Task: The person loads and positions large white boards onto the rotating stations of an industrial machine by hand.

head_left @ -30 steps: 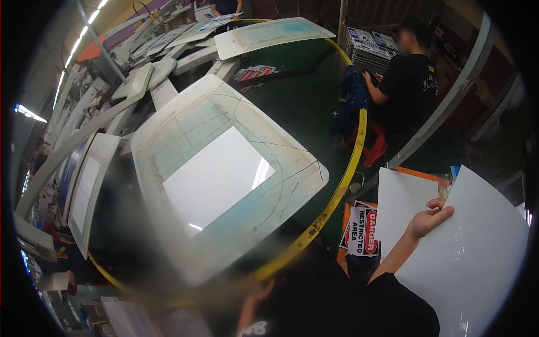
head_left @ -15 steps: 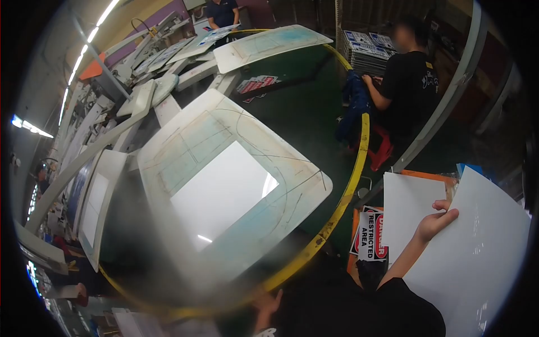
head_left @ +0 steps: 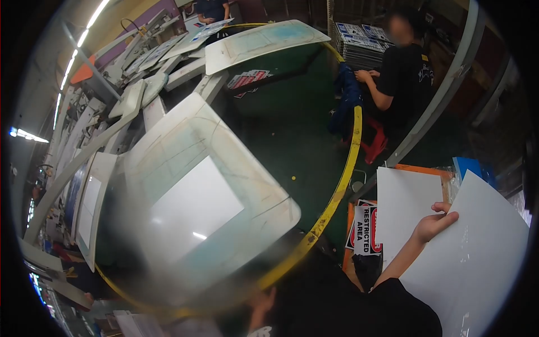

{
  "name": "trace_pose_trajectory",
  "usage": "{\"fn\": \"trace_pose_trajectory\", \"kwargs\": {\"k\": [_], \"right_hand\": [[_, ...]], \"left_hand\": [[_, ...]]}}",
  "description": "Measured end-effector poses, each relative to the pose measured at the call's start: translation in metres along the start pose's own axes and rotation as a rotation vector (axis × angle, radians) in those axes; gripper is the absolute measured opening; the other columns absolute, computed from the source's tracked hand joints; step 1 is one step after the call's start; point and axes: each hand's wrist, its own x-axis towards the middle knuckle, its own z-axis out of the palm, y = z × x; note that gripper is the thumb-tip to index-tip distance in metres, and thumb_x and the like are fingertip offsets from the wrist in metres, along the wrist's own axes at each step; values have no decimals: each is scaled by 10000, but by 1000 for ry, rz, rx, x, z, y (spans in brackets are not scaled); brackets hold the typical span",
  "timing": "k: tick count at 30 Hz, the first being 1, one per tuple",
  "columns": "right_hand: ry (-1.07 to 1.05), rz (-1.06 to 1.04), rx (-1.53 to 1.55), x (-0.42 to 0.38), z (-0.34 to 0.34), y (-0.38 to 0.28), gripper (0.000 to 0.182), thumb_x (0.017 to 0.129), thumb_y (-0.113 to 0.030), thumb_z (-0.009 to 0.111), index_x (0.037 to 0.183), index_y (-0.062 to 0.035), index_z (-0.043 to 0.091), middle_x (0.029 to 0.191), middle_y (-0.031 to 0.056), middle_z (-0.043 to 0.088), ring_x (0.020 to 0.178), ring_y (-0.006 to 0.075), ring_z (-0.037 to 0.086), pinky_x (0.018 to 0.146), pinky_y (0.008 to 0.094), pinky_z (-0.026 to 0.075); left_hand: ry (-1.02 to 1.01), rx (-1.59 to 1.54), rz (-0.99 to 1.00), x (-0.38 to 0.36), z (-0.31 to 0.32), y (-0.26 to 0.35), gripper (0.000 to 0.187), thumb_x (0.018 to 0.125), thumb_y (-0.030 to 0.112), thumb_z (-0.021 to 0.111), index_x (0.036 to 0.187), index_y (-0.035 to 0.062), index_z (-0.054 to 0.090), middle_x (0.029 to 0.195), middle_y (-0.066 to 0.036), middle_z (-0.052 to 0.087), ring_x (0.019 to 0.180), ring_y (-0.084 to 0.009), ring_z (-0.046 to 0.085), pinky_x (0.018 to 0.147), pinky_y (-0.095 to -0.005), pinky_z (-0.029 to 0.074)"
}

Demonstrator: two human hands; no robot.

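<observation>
Outside the yellow rail (head_left: 352, 149), a worker's right hand (head_left: 435, 224) grasps a large white sheet (head_left: 469, 253), fingers clasped over its edge, likely to keep the broad, bending surface from slipping. Just beside the rail, the left hand (head_left: 263, 302) is too blurred to tell its grip. Inside the rail, a second sheet (head_left: 199, 196) lies on a pale board (head_left: 268, 191), seemingly for support.

The white sheet (head_left: 471, 253) looked smooth and glossy from my end, like plastic or coated card; the white panel (head_left: 196, 199) shone too; the pale platen (head_left: 233, 163) beneath looked duller, stained and scratched; I saw scuffed yellow paint on the rail (head_left: 355, 140), crumpled blue cloth (head_left: 348, 95), red plastic on the stool (head_left: 376, 140).
</observation>
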Motion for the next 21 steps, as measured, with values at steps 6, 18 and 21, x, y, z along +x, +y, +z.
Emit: {"fn": "trace_pose_trajectory", "kwargs": {"k": [6,18,21], "right_hand": [[40,-20,-19,5,-7,10,419,903,-365,395,560,-130,447,528,2,445,571,94,464,597,240,361],[-783,505,375,-67,-44,33,438,976,-311,249,636,-81,401,636,31,423,670,146,407,693,286,345],[-1173,571,316,-65,-49,0,297,927,-199,416,683,-47,490,647,35,505,623,142,468,622,282,384]], "left_hand": [[-8,-37,19,0,1,5,862,830,637,353,1388,-9,234,1439,-265,172,1341,-457,23,1062,-568,-52],[-149,115,155,-7,-33,12,808,834,567,454,1380,0,270,1404,-270,260,1324,-450,156,1078,-481,157],[-219,-252,271,-16,-90,12,640,896,437,461,1327,-24,359,1316,-249,403,1257,-370,343,1032,-388,298]]}}
